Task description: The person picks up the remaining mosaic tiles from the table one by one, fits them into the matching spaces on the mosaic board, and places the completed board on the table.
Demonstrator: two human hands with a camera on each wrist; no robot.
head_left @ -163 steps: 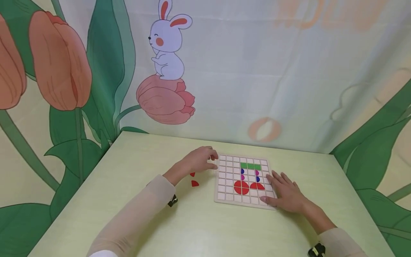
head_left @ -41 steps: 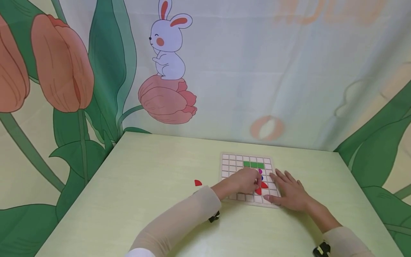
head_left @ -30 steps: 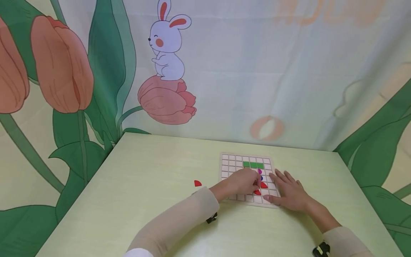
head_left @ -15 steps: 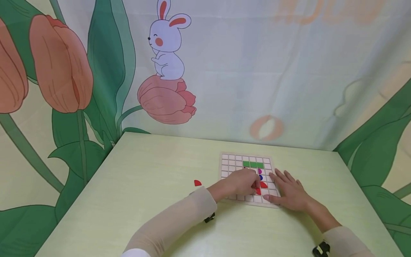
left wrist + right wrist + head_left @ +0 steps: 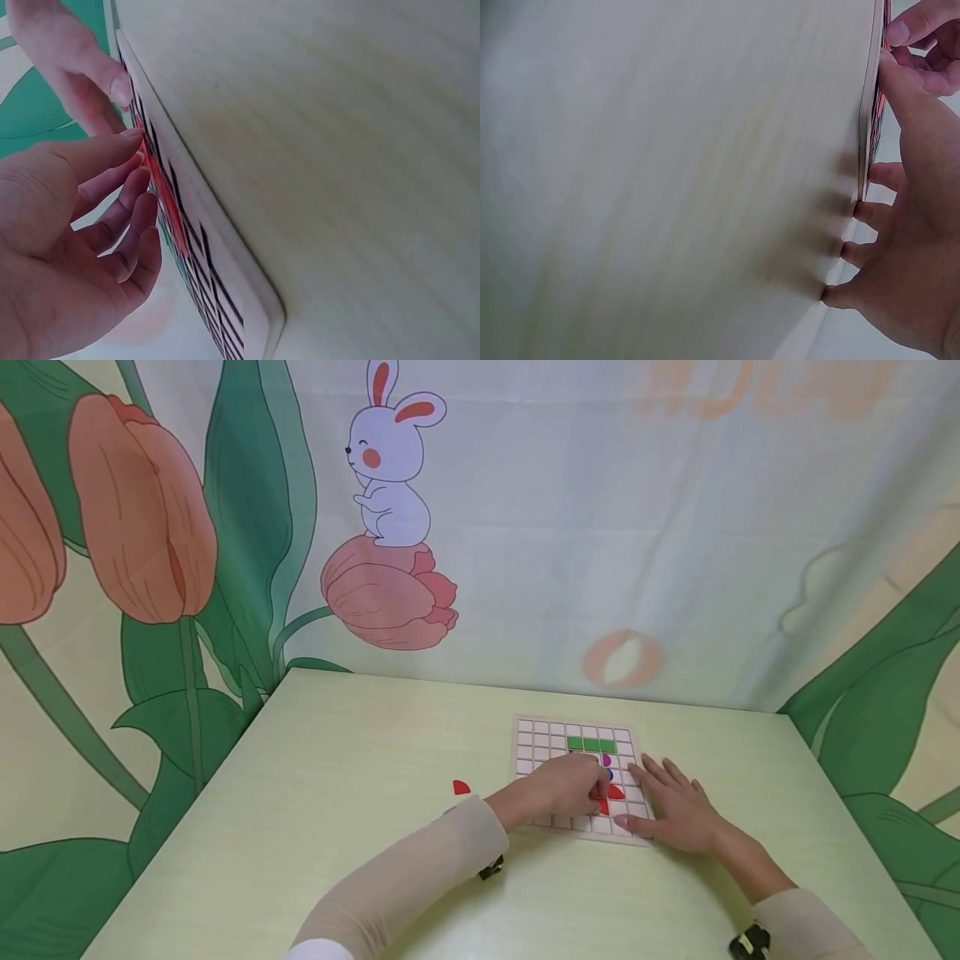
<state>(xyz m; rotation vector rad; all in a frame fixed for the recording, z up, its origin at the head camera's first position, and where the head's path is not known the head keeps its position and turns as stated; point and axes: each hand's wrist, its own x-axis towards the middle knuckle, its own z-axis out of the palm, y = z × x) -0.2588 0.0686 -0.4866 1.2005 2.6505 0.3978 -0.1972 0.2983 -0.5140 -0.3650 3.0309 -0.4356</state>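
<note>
My left hand (image 5: 568,783) is over the middle of the grid board (image 5: 534,750), thumb and index fingertips pinching a red quarter-circle piece (image 5: 603,807) down at the board's surface. In the left wrist view the other fingers of that hand (image 5: 82,225) curl loosely beside red pieces (image 5: 166,187). Just above the pinched piece sits another red quarter circle (image 5: 616,792). Spread fingers of my right hand (image 5: 678,810) rest along the board's right edge, its thumb on the lower right corner area. My left hand hides the red circle and some small pieces.
A row of green squares (image 5: 591,745) lies near the board's top, with a magenta half circle (image 5: 606,761) and a blue one (image 5: 610,775) below. One loose red quarter circle (image 5: 461,787) lies on the table (image 5: 375,735) left of the board. A printed curtain hangs behind.
My left hand has moved from left of the board to over it, and one of the two loose red pieces has left the table. Lately the pinched piece shifts only slightly. My right hand stays.
</note>
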